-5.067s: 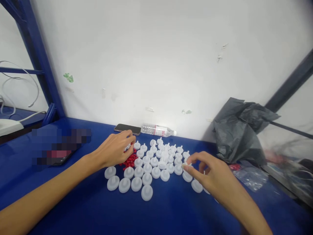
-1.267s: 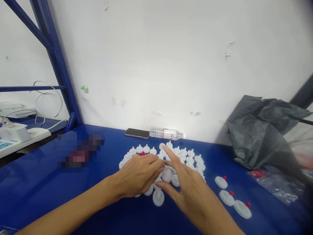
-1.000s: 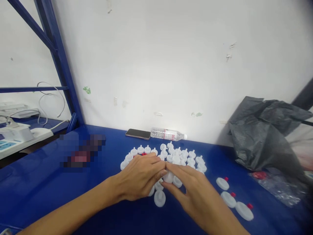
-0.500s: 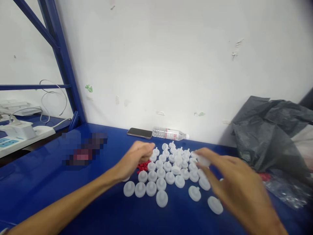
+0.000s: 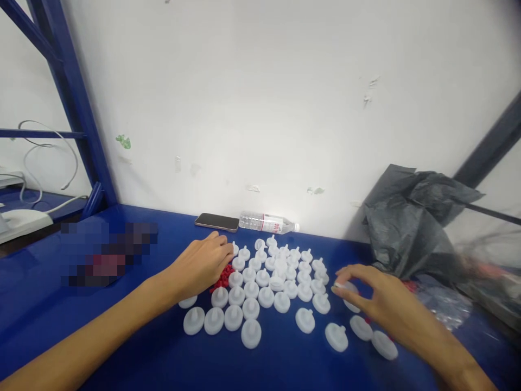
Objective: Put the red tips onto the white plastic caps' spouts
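Observation:
Several white plastic discs with short stems (image 5: 260, 285) stand in rows on the blue tabletop (image 5: 285, 364). My left hand (image 5: 201, 266) rests curled at the left of the rows, fingers over a small heap of red caps (image 5: 222, 278). My right hand (image 5: 376, 298) is at the right end of the rows, its fingertips pinched on one white disc (image 5: 345, 287). More white discs (image 5: 337, 336) lie loose in front of and beside that hand.
A phone (image 5: 216, 221) and a lying water bottle (image 5: 266, 222) sit against the white wall. A crumpled black plastic bag (image 5: 411, 222) and a clear bag (image 5: 442, 307) are on the right. Blue shelf posts (image 5: 77, 119) and cables stand at the left.
My right hand has dropped lower and nearer the table at the right with a white disc. My left hand has settled over the red caps. The view has swung slightly right.

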A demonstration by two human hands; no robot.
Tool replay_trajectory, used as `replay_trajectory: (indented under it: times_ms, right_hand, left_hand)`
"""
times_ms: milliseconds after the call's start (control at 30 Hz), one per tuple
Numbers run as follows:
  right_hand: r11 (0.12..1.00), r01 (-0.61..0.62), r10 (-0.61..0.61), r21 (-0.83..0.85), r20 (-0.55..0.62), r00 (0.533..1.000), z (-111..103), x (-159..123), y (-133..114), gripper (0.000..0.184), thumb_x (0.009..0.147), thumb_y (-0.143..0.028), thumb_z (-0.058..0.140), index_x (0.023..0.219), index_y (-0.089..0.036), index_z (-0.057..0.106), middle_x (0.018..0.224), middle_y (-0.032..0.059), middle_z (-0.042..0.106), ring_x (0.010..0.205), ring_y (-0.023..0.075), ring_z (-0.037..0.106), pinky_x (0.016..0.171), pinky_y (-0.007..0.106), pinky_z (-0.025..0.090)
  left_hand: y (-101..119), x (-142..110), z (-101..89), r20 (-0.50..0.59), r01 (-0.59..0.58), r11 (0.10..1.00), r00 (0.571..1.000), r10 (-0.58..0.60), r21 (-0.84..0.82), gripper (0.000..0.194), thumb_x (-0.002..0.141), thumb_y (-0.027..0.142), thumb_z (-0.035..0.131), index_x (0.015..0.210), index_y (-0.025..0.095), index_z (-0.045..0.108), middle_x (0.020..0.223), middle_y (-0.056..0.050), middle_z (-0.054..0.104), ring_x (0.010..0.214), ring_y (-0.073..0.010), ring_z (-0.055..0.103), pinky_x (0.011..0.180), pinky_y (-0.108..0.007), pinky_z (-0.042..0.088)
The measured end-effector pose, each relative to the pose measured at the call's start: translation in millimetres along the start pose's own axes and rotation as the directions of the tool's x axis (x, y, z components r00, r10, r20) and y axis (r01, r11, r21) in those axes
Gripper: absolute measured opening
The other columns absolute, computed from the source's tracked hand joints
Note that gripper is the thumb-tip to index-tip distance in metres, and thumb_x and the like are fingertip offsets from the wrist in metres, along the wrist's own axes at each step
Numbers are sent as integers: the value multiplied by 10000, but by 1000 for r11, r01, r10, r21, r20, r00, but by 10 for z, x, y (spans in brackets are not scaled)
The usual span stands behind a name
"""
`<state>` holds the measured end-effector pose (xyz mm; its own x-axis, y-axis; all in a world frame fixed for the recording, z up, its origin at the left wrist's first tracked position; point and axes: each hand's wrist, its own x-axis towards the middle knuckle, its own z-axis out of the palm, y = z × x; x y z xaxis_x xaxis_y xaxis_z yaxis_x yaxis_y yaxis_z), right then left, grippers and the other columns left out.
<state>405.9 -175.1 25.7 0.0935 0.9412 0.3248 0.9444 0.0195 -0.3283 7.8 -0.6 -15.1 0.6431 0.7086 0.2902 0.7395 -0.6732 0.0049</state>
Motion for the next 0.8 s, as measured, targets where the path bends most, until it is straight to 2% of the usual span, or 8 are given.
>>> replay_trajectory:
  times_ms: [100, 200, 333, 433, 500, 633, 733, 800]
  right_hand:
    - [995, -37, 21, 94, 159, 987, 28, 3, 23, 155, 1044, -421, 839, 978, -367, 968, 1087, 77, 965, 1048, 357, 938, 1024, 491, 767]
    - [989, -84, 51, 125, 247, 968, 16, 10, -5, 170, 1041, -440, 850, 1000, -360, 993, 1065, 75, 955, 992, 332, 915, 1005, 492, 764]
    - [983, -122, 95, 135, 189, 977, -62, -4, 65, 205, 1026, -482, 861, 1118, -381, 1014, 1004, 57, 948, 920, 312, 908, 944, 453, 774]
    - [975, -181, 166, 127, 119, 979, -141, -20, 228, 321, 1055, -556, 787, 1184, -368, 1013, 995, 65, 952, 840, 310, 899, 912, 459, 782]
    - [966, -233, 223, 111, 96, 970, -162, -28, 328, 369, 1025, -586, 785, 1208, -351, 1003, 1002, 76, 969, 849, 336, 917, 930, 490, 787]
    - [945, -282, 250, 164, 193, 949, -94, -49, 373, 367, 962, -586, 830, 1181, -342, 994, 1071, 111, 1007, 1001, 425, 976, 918, 538, 803]
    - [928, -294, 236, 230, 246, 940, -54, -50, 308, 272, 932, -559, 865, 1025, -336, 989, 1068, 135, 1014, 1063, 453, 991, 948, 530, 804]
    - [926, -292, 229, 241, 257, 939, -76, -29, 270, 234, 922, -561, 884, 926, -341, 967, 1021, 119, 1010, 1046, 442, 998, 993, 511, 807]
  left_hand:
    - [-52, 7, 53, 14, -5, 1000, 1000, 5, -13, 174, 1240, 132, 675, 1232, 259, 795, 1138, -72, 836, 1148, -329, 733, 781, -384, 479]
    - [-21, -6, -21, 43, 6, 1000, 999, -5, -20, 180, 1227, 126, 671, 1193, 266, 778, 1093, -59, 842, 1104, -330, 726, 789, -389, 473]
    - [58, -23, -148, 76, -7, 999, 997, 10, -38, 180, 1243, 168, 677, 1109, 260, 754, 1101, -62, 849, 1096, -324, 725, 792, -382, 446]
    - [57, -14, -126, 57, 5, 999, 998, -3, -32, 207, 1251, 159, 655, 1089, 252, 745, 1067, -59, 823, 1060, -312, 702, 760, -376, 405]
    - [33, -7, -81, 26, 2, 1000, 1000, -1, -25, 251, 1268, 159, 617, 1066, 248, 736, 1034, -59, 801, 1032, -309, 679, 732, -380, 367]
    - [6, -14, -44, -32, -44, 998, 999, 43, -49, 298, 1275, 143, 588, 1027, 248, 716, 959, -51, 769, 994, -304, 649, 708, -390, 321]
    - [21, -25, -63, -50, -63, 996, 997, 60, -69, 297, 1266, 134, 599, 1015, 246, 711, 934, -42, 764, 971, -292, 647, 711, -388, 326]
    - [33, -27, -71, -69, -69, 995, 996, 63, -77, 289, 1265, 144, 605, 1016, 246, 713, 941, -39, 777, 962, -284, 652, 721, -386, 343]
